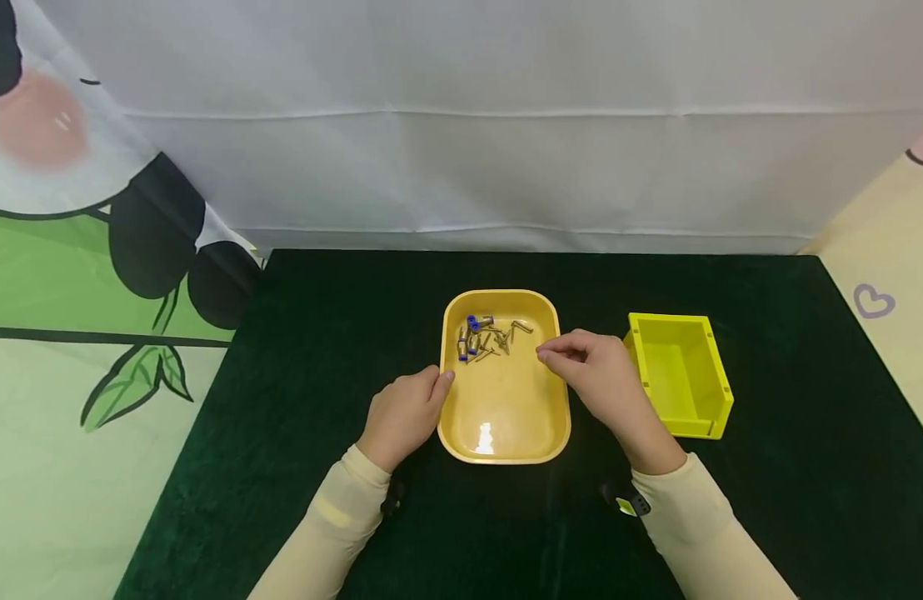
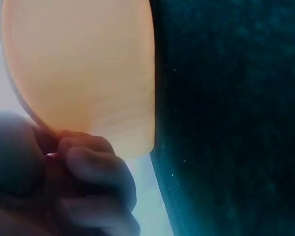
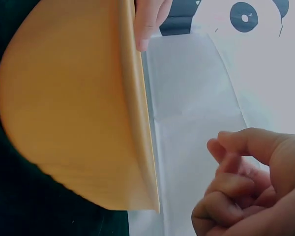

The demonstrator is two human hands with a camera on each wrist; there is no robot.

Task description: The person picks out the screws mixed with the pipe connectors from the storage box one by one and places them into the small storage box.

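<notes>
A shallow yellow-orange tray [image 1: 504, 417] lies on the dark green cloth. My left hand [image 1: 405, 417] grips its left rim, the thumb over the edge; the left wrist view shows those fingers [image 2: 96, 169] curled at the rim. Toward the tray's far end lie several loose small screws [image 1: 499, 340] and several metal fittings [image 1: 463, 343] with blue ends. My right hand [image 1: 600, 375] is raised at the tray's right rim, thumb and forefinger brought together. In the right wrist view its fingertips [image 3: 221, 142] meet or nearly meet; whether something tiny sits between them is hidden.
A bright yellow open bin [image 1: 675, 375] stands right of the tray, beside and partly behind my right hand. The dark green cloth [image 1: 334, 333] covers the table. A white curtain [image 1: 506, 167] hangs behind the far edge; printed panels [image 1: 132, 292] line the sides.
</notes>
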